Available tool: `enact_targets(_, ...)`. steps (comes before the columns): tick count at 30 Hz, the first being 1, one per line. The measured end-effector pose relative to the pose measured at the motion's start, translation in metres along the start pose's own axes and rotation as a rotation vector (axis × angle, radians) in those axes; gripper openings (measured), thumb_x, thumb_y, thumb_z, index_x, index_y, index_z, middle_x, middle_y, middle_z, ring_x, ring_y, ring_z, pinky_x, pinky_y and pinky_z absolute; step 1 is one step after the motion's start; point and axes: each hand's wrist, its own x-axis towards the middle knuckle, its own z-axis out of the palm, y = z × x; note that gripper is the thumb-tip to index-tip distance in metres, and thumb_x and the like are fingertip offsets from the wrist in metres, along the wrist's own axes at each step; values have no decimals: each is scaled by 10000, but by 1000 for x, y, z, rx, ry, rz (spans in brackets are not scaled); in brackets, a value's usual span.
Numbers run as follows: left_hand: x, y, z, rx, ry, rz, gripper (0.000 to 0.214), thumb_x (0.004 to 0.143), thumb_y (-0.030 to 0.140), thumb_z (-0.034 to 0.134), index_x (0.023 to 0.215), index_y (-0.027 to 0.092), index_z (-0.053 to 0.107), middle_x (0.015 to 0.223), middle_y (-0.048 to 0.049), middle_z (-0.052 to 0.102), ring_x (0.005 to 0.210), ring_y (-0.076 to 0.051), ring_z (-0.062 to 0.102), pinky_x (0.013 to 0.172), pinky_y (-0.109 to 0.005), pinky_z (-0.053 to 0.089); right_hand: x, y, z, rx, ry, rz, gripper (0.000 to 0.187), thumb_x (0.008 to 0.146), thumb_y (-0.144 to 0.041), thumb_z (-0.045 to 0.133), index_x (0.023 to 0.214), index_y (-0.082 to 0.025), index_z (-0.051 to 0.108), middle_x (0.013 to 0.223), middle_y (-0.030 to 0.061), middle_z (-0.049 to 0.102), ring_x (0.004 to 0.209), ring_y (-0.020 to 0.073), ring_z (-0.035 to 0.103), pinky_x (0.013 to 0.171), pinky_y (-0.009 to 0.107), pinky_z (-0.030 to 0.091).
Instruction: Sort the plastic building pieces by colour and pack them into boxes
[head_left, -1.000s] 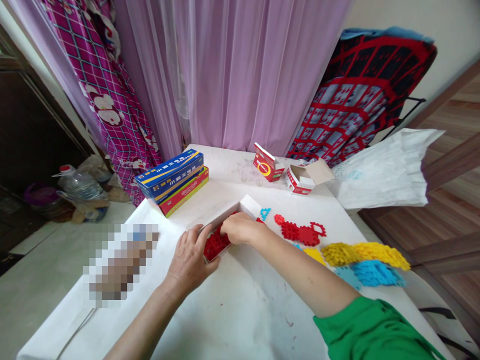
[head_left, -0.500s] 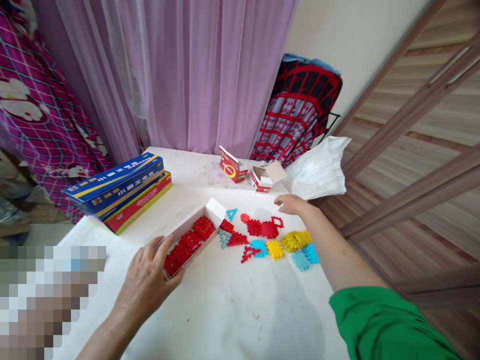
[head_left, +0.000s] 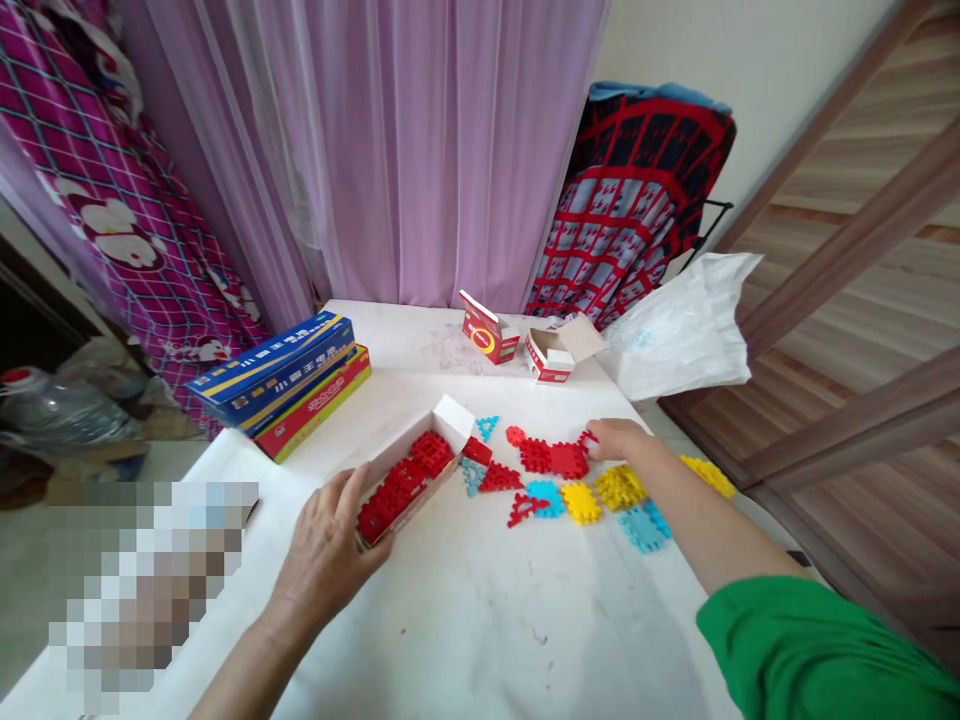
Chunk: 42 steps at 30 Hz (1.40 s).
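My left hand [head_left: 334, 540] is wrapped round the near end of a long open white box [head_left: 452, 416]. Red notched plastic building pieces [head_left: 405, 490] fill the box. Farther right, my right hand [head_left: 619, 438] has its fingertips closed on a small red building piece [head_left: 586, 438] with an open middle, at the edge of a red group [head_left: 551, 457] on the table. Nearer me lie a blue piece [head_left: 546, 497], a yellow piece [head_left: 581, 503], a yellow stack [head_left: 621, 487] and light blue pieces [head_left: 641, 528]. Red triangles [head_left: 500, 478] lie just beyond the box's right side.
Blue and red-yellow long boxes [head_left: 285, 375] are stacked at the table's left. Two small red boxes, one closed-looking [head_left: 487, 335] and one with its flap up [head_left: 551, 360], stand at the back. A white plastic bag [head_left: 686, 330] hangs over the right edge. Purple curtains [head_left: 420, 150] hang behind.
My right hand has come down and closer, from above the table to the small red piece. My left hand still holds the box. The whole view has shifted slightly.
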Motion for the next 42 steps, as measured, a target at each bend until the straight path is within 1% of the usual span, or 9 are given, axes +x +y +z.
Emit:
enact_targets(5, -2, 2, 1, -24, 10, 6, 791, 767, 367, 603, 1467, 205, 273, 1322, -151, 511, 1183, -323, 537, 981, -478, 453, -22, -8, -30, 218, 154, 79, 560, 818, -473, 557, 1282, -160, 533, 1169, 161, 685, 1041, 298, 654, 785, 350, 465)
enact_targets(9, -3, 5, 2, -15, 19, 2, 838, 760, 363, 626, 1484, 198, 236, 1325, -165, 503, 1192, -336, 527, 973, -489, 452, -64, -82, -75, 466, 327, -213, 550, 785, -485, 598, 1261, -232, 488, 1127, 66, 708, 954, 222, 672, 767, 285, 456)
enact_targets(13, -4, 8, 3, -14, 44, -4, 864, 740, 347, 660, 1483, 208, 242, 1332, -165, 506, 1191, -340, 530, 979, -497, 446, -99, -170, -109, 371, 383, -452, 440, 781, -508, 589, 1128, -243, 536, 998, 52, 732, 911, 245, 678, 735, 299, 445)
enact_targets(17, -5, 8, 3, -12, 57, 8, 868, 728, 325, 668, 1477, 193, 249, 1306, -163, 522, 1161, -332, 542, 976, -498, 452, -104, -225, -118, 229, 400, -528, 400, 779, -446, 581, 1089, -195, 567, 976, 104, 732, 912, 272, 685, 731, 321, 460)
enact_targets(21, -6, 8, 3, 4, 61, 20, 849, 730, 322, 664, 1464, 163, 269, 1292, -170, 522, 1148, -331, 538, 983, -500, 449, -97, -250, -110, 172, 395, -545, 398, 782, -421, 585, 1086, -165, 591, 982, 129, 732, 927, 269, 689, 746, 320, 472)
enact_targets(26, -5, 9, 2, 0, 51, 10, 835, 732, 321, 659, 1459, 158, 282, 1296, -170, 519, 1149, -327, 536, 992, -499, 441, -95, -239, -109, 219, 395, -473, 432, 828, -510, 574, 1113, -187, 607, 1035, 113, 729, 971, 260, 673, 779, 318, 468)
enact_targets(32, -5, 9, 1, -3, 46, -3, 814, 758, 350, 635, 1470, 189, 273, 1297, -167, 523, 1160, -334, 537, 981, -499, 443, -66, -152, -120, 254, 432, -234, 222, 858, -389, 541, 951, -253, 689, 1030, 37, 730, 980, 231, 650, 750, 289, 451)
enact_targets(36, -4, 8, 3, 25, 40, -4, 806, 770, 361, 618, 1471, 196, 256, 1306, -166, 519, 1156, -337, 547, 973, -489, 446, -41, -107, -101, 183, 329, -185, 237, 825, -328, 574, 1014, -262, 701, 1111, 37, 717, 1032, 233, 638, 778, 286, 459)
enact_targets(42, -3, 7, 1, 63, 34, 5, 796, 780, 394, 597, 1469, 188, 256, 1296, -173, 524, 1148, -336, 554, 966, -480, 446, -29, -101, -64, 149, 146, -139, 488, 783, -377, 620, 1250, -236, 617, 1257, 98, 656, 1132, 273, 610, 890, 348, 467)
